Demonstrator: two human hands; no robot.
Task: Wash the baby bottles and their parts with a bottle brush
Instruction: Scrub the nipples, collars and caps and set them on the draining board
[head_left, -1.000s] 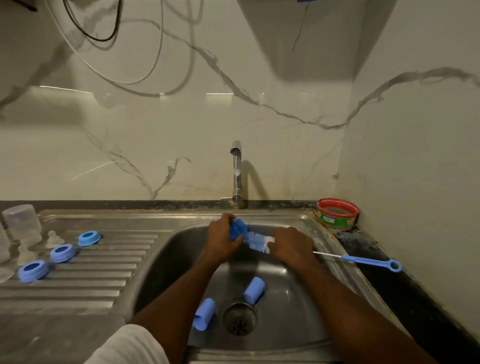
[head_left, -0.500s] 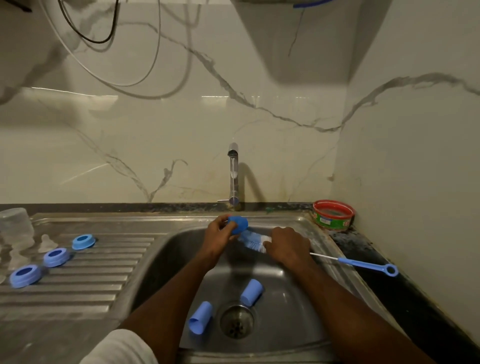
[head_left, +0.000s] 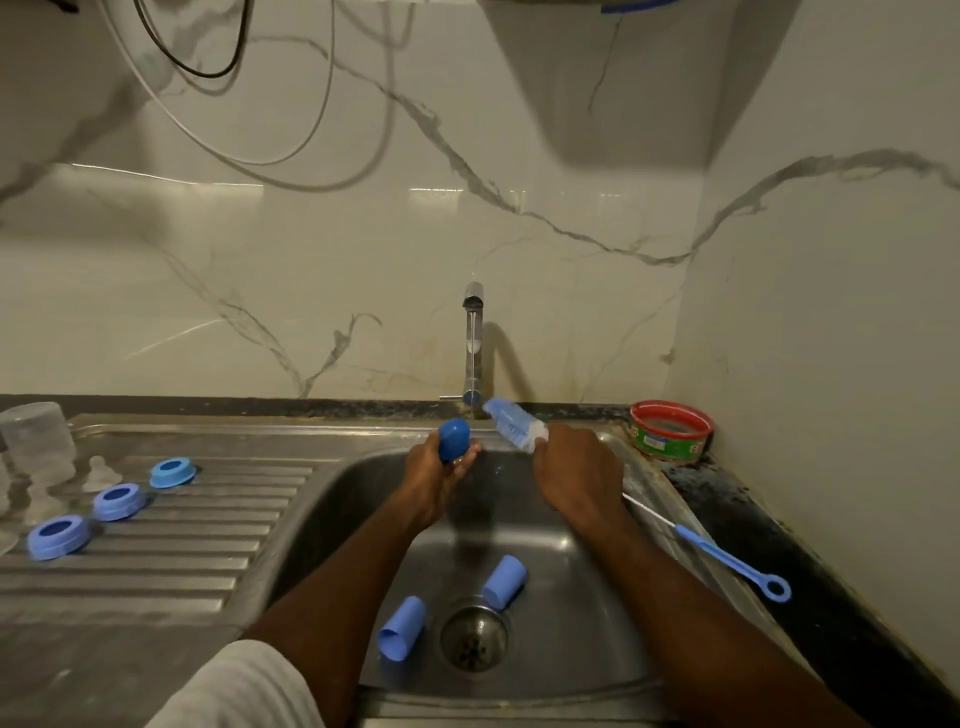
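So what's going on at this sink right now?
A person is washing baby bottle parts at a steel sink. The left hand holds a blue plastic cap, while the right hand grips a blue-and-white bottle brush, lifted clear of the cap. Two more blue caps lie by the drain. Three blue screw rings sit on the drainboard.

The steel drainboard (head_left: 208, 545) carries three blue rings (head_left: 118, 501) — the sink basin (head_left: 571, 597) holds two blue caps (head_left: 505, 574).

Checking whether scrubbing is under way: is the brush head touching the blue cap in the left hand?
Apart. The head view shows the brush head raised beside the tap, with a clear gap to the blue cap.
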